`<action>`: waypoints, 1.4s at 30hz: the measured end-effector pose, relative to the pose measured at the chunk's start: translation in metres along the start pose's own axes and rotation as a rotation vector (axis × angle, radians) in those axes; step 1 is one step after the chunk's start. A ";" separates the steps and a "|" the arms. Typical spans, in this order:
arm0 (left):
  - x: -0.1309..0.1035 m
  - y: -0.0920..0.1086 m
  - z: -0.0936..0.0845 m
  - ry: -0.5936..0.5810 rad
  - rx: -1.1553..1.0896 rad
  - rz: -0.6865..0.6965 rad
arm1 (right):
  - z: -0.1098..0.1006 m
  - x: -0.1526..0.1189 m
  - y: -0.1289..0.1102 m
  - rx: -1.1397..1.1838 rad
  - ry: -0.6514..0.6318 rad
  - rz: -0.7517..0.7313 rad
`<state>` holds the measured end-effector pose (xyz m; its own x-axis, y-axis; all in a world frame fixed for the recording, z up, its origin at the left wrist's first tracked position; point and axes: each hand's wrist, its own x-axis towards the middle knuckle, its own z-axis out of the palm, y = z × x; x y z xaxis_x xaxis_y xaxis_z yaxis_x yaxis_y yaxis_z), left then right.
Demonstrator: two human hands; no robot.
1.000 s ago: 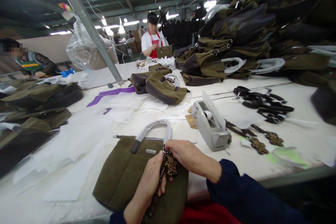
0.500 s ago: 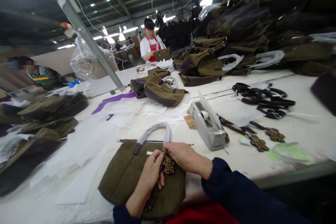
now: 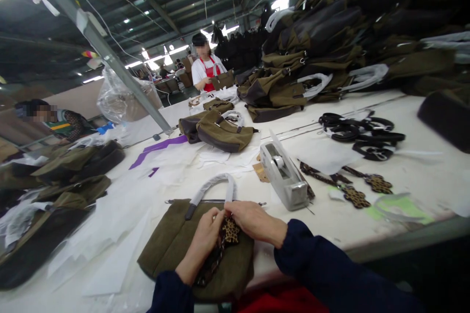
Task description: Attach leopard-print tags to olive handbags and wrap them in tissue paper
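Note:
An olive green bag (image 3: pixel 169 244) lies in front of me at the table's near edge, its wrapped handle (image 3: pixel 215 181) standing up. My left hand (image 3: pixel 207 234) and my right hand (image 3: pixel 253 220) meet at the foot of the handle's right side, fingers pinched together. A leopard-print flower charm (image 3: pixel 231 231) hangs just below the fingertips. From it a dark braided strap (image 3: pixel 211 264) trails down over the bag, partly behind my left hand. Both hands grip the charm's upper end; the exact fastening is hidden by the fingers.
A grey tape dispenser (image 3: pixel 284 176) stands right of the bag. Further right lie more flower charms (image 3: pixel 378 183) and black straps (image 3: pixel 341 127). Bags are piled at left (image 3: pixel 47 220) and back right (image 3: pixel 286 88). A person (image 3: pixel 209 71) in a red apron stands across the table; another bends at left.
The view has shifted slightly. My left fingers have closed in toward my right fingertips, and more of the braided strap shows below them. The charm still hangs at the handle.

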<state>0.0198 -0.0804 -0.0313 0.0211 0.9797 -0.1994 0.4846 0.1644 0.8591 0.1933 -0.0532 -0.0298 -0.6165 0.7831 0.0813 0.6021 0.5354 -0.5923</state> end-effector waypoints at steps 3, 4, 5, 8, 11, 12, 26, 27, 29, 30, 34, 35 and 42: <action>0.002 -0.002 0.002 0.006 0.025 -0.013 | 0.000 0.000 0.000 -0.002 -0.007 -0.002; 0.002 -0.001 0.002 0.010 0.034 -0.011 | 0.000 0.000 0.000 -0.002 -0.007 -0.003; 0.001 0.000 0.001 0.023 0.044 -0.001 | -0.001 -0.001 -0.001 -0.001 -0.007 -0.002; -0.006 0.009 -0.004 0.097 0.080 0.042 | -0.007 -0.005 -0.003 0.028 0.010 0.010; -0.019 0.025 -0.009 0.176 0.126 0.110 | -0.016 -0.010 -0.002 0.142 0.083 0.020; -0.024 0.031 -0.009 0.182 0.141 0.141 | -0.019 -0.012 -0.001 0.198 0.108 0.016; -0.019 0.015 -0.009 0.025 0.274 0.131 | -0.016 -0.011 0.010 0.472 0.067 0.090; -0.019 0.012 -0.010 0.001 0.293 0.121 | -0.016 -0.011 0.008 0.423 0.069 0.093; -0.018 0.009 -0.011 -0.023 0.251 0.092 | -0.017 -0.010 0.004 0.316 0.076 0.101; -0.018 0.009 -0.012 -0.033 0.199 0.076 | -0.017 -0.009 0.002 0.266 0.075 0.107; -0.016 0.009 -0.016 -0.049 -0.043 -0.044 | -0.021 -0.008 -0.002 0.162 0.027 0.104; -0.016 0.009 -0.017 -0.047 -0.076 -0.071 | -0.022 -0.008 -0.002 0.153 0.016 0.097; -0.012 0.005 -0.019 -0.034 -0.142 -0.102 | -0.021 -0.005 0.000 0.114 -0.029 0.095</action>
<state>0.0055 -0.0896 -0.0158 0.0090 0.9532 -0.3023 0.3573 0.2793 0.8913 0.2066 -0.0507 -0.0135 -0.5750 0.8182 -0.0020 0.5979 0.4185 -0.6836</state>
